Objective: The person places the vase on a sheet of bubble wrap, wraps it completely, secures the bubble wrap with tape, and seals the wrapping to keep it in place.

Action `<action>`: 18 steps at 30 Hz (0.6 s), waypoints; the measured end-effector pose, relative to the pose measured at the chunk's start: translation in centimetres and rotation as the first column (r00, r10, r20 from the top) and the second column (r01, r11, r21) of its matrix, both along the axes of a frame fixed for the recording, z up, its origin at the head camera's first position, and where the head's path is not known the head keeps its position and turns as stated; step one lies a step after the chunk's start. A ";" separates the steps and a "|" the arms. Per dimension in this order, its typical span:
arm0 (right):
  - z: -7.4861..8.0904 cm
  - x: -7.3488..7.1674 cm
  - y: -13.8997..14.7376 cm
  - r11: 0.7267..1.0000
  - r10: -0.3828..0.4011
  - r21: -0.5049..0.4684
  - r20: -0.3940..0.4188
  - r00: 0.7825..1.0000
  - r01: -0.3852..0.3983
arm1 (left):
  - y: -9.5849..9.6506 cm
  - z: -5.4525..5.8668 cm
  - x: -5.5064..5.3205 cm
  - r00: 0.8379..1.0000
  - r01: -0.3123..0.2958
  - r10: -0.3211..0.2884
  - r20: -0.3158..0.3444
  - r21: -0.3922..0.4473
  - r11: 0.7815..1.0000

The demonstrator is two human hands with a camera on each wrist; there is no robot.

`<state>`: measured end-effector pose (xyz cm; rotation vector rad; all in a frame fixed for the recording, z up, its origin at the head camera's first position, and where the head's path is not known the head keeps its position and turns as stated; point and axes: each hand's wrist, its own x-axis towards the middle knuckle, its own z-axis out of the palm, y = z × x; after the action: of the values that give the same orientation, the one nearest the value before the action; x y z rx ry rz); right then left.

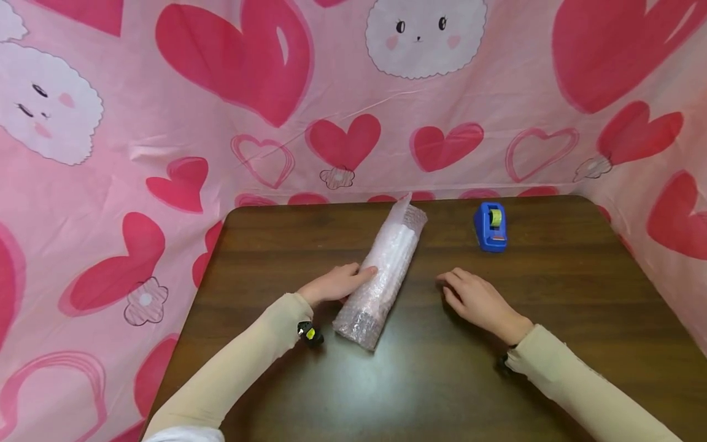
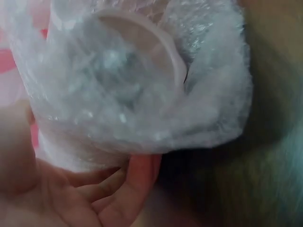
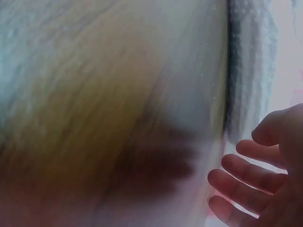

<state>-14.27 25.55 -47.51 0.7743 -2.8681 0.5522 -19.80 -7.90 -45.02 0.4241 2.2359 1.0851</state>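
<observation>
A long bubble-wrapped bundle (image 1: 389, 264) lies slantwise on the table, its far end toward the back. My left hand (image 1: 338, 283) grips its left side, with the thumb on top and the fingers reaching underneath. In the left wrist view, the round pale rim of a hollow white cylinder (image 2: 177, 66) shows through the bubble wrap (image 2: 213, 113) at the near end. My right hand (image 1: 479, 302) is to the right of the bundle, low over the table, fingers loosely bent and holding nothing. Its spread fingers also appear in the right wrist view.
A blue tape dispenser (image 1: 490, 228) with a yellowish roll stands at the back right of the brown wooden table (image 1: 265, 245). A pink curtain (image 1: 386, 98) with red hearts hangs behind and along both sides.
</observation>
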 end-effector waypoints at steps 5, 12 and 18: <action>-0.2 -0.1 0.3 1.000 -0.018 0.012 0.025 1.000 0.017 | 0.9 -0.3 0.7 0.998 -0.057 0.055 0.032 0.051 0.997; -0.4 -0.1 0.2 1.000 -0.015 -0.001 0.018 1.000 0.015 | 1.8 -0.8 1.6 0.986 -0.142 0.126 0.108 0.154 0.978; -0.2 -0.1 0.2 1.000 -0.013 0.006 0.033 0.999 0.013 | 2.4 -1.3 2.1 0.984 -0.166 0.152 0.093 0.171 0.971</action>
<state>-14.34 25.70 -47.70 0.7534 -2.9037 0.5610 -17.65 -5.48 -46.35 0.2736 2.1402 1.3686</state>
